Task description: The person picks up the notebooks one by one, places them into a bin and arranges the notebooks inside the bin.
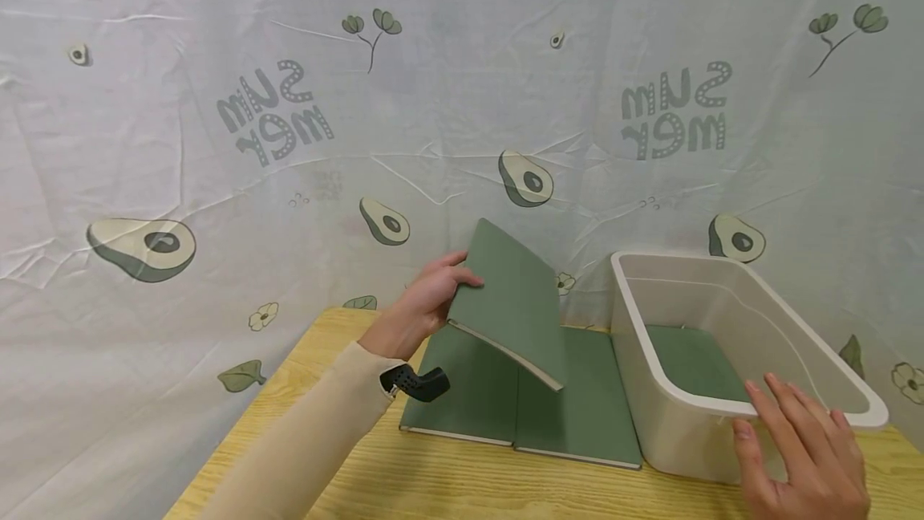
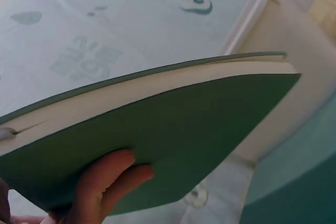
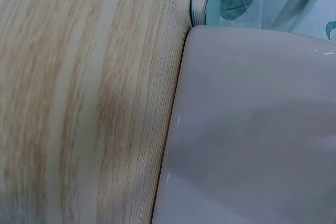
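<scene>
My left hand (image 1: 435, 289) grips a green notebook (image 1: 508, 295) by its left edge, thumb on the upper cover. In the left wrist view, fingers (image 2: 113, 182) press the underside of the same notebook, whose pale page edges show. It is held tilted above two more green notebooks, the left one (image 1: 469, 392) and the right one (image 1: 577, 400), lying side by side on the table. At the near rim of a white plastic bin (image 1: 794, 335), my right hand (image 1: 808, 456) rests with its fingers extended. Inside the bin lies another green notebook (image 1: 693, 359).
The wood-grain table (image 1: 426, 476) carries the notebooks and the bin, which stands right beside the right-hand notebook. Behind the table hangs a pale curtain (image 1: 447, 119) printed with avocados and flowers. A black strap (image 1: 415, 382) is around my left wrist.
</scene>
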`<action>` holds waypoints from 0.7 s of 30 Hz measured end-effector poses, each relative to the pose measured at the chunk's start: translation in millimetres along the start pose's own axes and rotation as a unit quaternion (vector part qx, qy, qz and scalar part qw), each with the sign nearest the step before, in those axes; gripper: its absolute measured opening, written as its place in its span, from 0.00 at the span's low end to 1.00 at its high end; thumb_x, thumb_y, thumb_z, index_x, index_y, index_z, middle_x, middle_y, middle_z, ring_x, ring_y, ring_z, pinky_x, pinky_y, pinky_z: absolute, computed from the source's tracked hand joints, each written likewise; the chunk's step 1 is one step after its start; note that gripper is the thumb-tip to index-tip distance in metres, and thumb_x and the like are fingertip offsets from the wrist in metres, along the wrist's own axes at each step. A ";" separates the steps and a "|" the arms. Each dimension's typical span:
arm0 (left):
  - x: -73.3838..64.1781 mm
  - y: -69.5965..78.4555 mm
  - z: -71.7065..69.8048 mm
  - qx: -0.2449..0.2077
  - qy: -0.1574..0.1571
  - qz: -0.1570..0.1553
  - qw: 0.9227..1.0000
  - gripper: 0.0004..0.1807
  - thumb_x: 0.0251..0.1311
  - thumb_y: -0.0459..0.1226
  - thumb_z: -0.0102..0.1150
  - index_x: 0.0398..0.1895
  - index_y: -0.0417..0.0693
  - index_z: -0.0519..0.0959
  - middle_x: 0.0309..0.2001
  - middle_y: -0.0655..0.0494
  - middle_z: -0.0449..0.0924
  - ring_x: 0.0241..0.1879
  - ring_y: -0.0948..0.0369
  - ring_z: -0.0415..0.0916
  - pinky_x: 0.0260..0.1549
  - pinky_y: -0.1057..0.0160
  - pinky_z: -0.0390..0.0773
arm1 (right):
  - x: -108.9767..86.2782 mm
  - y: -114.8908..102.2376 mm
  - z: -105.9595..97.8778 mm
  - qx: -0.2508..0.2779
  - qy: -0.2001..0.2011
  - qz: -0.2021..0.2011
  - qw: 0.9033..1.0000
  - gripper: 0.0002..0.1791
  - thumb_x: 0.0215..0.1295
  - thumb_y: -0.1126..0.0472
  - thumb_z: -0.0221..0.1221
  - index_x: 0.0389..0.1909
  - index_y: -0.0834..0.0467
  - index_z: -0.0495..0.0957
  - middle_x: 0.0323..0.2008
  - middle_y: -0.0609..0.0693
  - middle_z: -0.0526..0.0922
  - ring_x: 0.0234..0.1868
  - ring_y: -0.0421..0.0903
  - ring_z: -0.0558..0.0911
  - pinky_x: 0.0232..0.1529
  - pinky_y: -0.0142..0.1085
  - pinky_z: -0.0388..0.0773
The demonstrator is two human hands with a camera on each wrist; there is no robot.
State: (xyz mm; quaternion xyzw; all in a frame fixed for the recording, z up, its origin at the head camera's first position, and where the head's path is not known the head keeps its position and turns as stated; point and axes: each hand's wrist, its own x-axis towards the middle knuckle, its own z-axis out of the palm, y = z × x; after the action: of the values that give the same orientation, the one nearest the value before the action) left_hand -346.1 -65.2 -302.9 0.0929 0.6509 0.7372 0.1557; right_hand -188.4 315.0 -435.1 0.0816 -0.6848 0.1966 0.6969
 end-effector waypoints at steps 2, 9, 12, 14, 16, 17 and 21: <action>2.1 1.7 9.8 -0.018 0.009 0.005 1.000 0.43 0.69 0.27 0.52 0.86 0.58 0.56 0.78 0.44 0.67 0.69 0.45 0.74 0.59 0.49 0.82 | -0.7 -0.2 -0.8 -0.004 -0.005 0.002 1.000 0.26 0.73 0.41 0.61 0.51 0.59 0.91 0.53 0.62 0.90 0.66 0.48 0.85 0.78 0.44 0.68; 7.4 8.6 38.1 -0.078 0.012 0.017 0.997 0.45 0.69 0.25 0.51 0.87 0.55 0.52 0.80 0.44 0.63 0.74 0.43 0.69 0.73 0.39 0.70 | -0.6 -1.5 0.4 0.002 0.002 0.003 1.000 0.25 0.73 0.42 0.62 0.50 0.60 0.91 0.52 0.62 0.90 0.65 0.47 0.86 0.76 0.40 0.68; 9.1 11.0 46.1 -0.093 0.000 0.023 0.995 0.43 0.71 0.26 0.50 0.87 0.54 0.53 0.79 0.43 0.64 0.74 0.43 0.68 0.74 0.37 0.68 | -0.1 -2.5 1.3 0.006 0.006 0.003 1.000 0.25 0.73 0.42 0.62 0.50 0.60 0.91 0.52 0.62 0.90 0.65 0.46 0.86 0.76 0.38 0.68; 9.5 12.1 51.5 -0.104 -0.005 0.025 0.994 0.42 0.71 0.26 0.49 0.87 0.52 0.52 0.79 0.42 0.63 0.75 0.42 0.67 0.75 0.37 0.67 | -0.1 -2.3 1.5 0.007 0.009 0.002 1.000 0.25 0.73 0.42 0.62 0.50 0.60 0.92 0.52 0.62 0.90 0.65 0.46 0.86 0.76 0.38 0.68; 9.9 12.8 57.0 -0.113 -0.009 0.028 0.993 0.42 0.71 0.26 0.49 0.86 0.51 0.53 0.79 0.41 0.63 0.74 0.42 0.68 0.74 0.37 0.68 | -0.1 -2.2 1.5 0.007 0.009 0.001 1.000 0.25 0.73 0.42 0.62 0.50 0.60 0.92 0.52 0.62 0.90 0.65 0.46 0.86 0.76 0.38 0.68; 9.9 13.1 59.8 -0.119 -0.011 0.030 0.992 0.42 0.71 0.25 0.49 0.86 0.51 0.54 0.79 0.41 0.64 0.74 0.43 0.68 0.74 0.38 0.68 | 0.0 -1.9 1.6 0.007 0.010 0.000 1.000 0.25 0.73 0.42 0.62 0.49 0.60 0.92 0.52 0.62 0.90 0.65 0.47 0.86 0.75 0.38 0.68; 10.7 13.7 69.8 -0.138 -0.020 0.039 0.989 0.40 0.70 0.24 0.48 0.85 0.49 0.57 0.76 0.42 0.67 0.72 0.46 0.70 0.74 0.40 0.68 | 0.4 -1.2 2.4 0.012 0.014 -0.005 1.000 0.25 0.73 0.42 0.62 0.49 0.61 0.92 0.51 0.62 0.90 0.64 0.48 0.87 0.75 0.36 0.68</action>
State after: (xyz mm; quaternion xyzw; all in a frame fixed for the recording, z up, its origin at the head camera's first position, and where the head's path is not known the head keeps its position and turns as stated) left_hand -333.8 2.1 -280.6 0.1105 0.5354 0.8237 0.1509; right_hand -190.2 313.1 -434.5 0.0906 -0.6720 0.2018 0.7067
